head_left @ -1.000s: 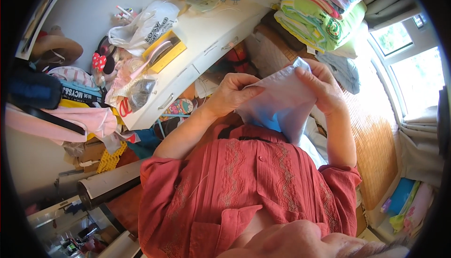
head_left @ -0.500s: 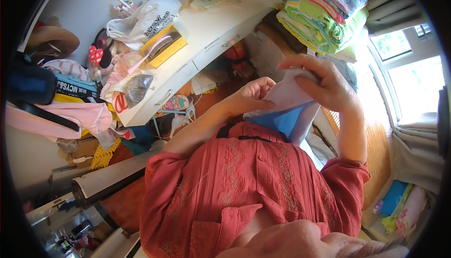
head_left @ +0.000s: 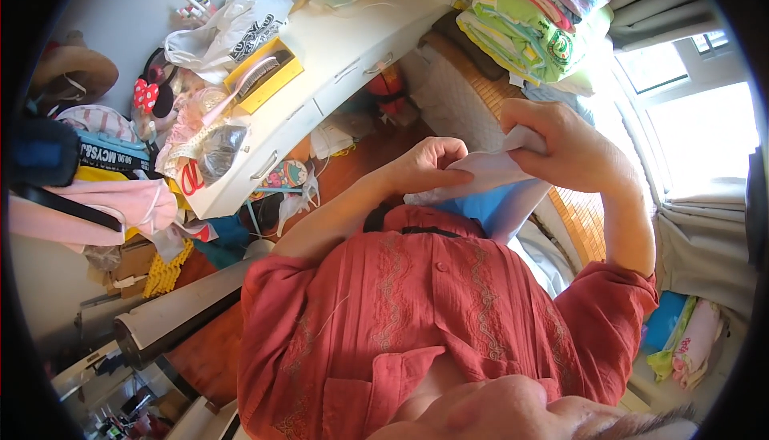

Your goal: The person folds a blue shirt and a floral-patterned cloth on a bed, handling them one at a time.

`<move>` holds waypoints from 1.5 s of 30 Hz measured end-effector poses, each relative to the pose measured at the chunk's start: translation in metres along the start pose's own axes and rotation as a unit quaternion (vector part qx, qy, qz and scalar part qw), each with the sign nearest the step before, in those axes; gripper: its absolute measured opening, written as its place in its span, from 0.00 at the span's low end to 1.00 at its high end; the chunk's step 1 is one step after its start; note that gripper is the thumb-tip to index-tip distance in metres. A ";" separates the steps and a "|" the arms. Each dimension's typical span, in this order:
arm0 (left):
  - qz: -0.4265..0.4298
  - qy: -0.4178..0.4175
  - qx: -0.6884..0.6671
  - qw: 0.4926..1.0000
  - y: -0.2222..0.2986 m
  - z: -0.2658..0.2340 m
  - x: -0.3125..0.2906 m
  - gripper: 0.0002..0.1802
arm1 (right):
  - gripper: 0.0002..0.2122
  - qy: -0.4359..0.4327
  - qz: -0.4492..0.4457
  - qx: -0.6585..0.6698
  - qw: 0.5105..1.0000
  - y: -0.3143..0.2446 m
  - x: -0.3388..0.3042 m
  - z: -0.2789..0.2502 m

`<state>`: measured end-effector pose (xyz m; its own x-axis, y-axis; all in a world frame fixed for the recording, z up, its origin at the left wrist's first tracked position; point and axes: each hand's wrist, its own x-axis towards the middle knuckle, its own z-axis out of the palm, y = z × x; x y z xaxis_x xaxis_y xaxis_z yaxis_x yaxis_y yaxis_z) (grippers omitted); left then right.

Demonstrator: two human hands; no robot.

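Note:
A pale, whitish piece of thin cloth (head_left: 490,170) is stretched between my two hands in front of my waist. My left hand (head_left: 426,166) pinches its left side between thumb and curled fingers. The other end, bunched into a small fold, is gripped by my right hand (head_left: 553,145), thumb below and fingers bent over the top. Under the cloth, a blue fabric (head_left: 483,204) shows over my lap. What kind of item the pale cloth is, I cannot make out.
A white desk (head_left: 320,80) at the far left bears a yellow box (head_left: 276,84) with a hairbrush, a white plastic bag (head_left: 232,32) and red-handled scissors (head_left: 191,177). Folded bedding (head_left: 537,28) is stacked at the far right, near a window (head_left: 697,120). A woven mat (head_left: 589,220) lies right.
My right hand has moved slightly right and lower, turning inward and folding over the cloth's end. The cloth, spread taller before, is now drawn into a narrower strip. My left hand keeps its pinch.

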<state>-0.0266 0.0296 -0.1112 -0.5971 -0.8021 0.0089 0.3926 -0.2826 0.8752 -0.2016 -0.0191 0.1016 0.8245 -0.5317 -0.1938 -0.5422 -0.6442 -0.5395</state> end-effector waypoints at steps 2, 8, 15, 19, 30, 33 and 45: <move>0.009 -0.007 0.004 1.000 0.000 0.002 -0.002 0.12 | 0.08 0.000 0.001 0.000 1.000 -0.002 -0.004 -0.004; 0.036 0.025 0.033 0.999 -0.004 0.002 -0.011 0.15 | 0.09 0.005 0.011 -0.020 1.000 0.001 -0.015 -0.015; 0.062 0.090 0.155 0.982 -0.007 -0.002 -0.013 0.20 | 0.10 0.031 0.004 -0.065 0.997 0.003 -0.026 -0.016; 0.073 0.125 0.213 0.966 -0.003 -0.001 -0.010 0.20 | 0.09 0.037 0.004 -0.070 0.997 -0.003 -0.036 -0.022; 0.083 0.131 0.134 0.979 0.027 -0.002 -0.009 0.13 | 0.06 0.190 0.030 -0.118 0.974 0.004 -0.043 -0.012; 0.078 0.137 0.133 0.979 0.031 -0.005 -0.008 0.11 | 0.05 0.206 0.022 -0.146 0.967 0.009 -0.044 -0.013; 0.028 0.178 0.179 0.967 -0.053 -0.022 0.001 0.07 | 0.06 0.319 -0.024 -0.128 0.939 0.027 -0.049 0.004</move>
<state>-0.0327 0.0321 -0.1681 -0.2777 -0.9594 -0.0502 0.1120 -0.0843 0.9901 -0.2562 -0.0083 0.0937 0.6286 -0.6674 0.3993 -0.5958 -0.7432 -0.3043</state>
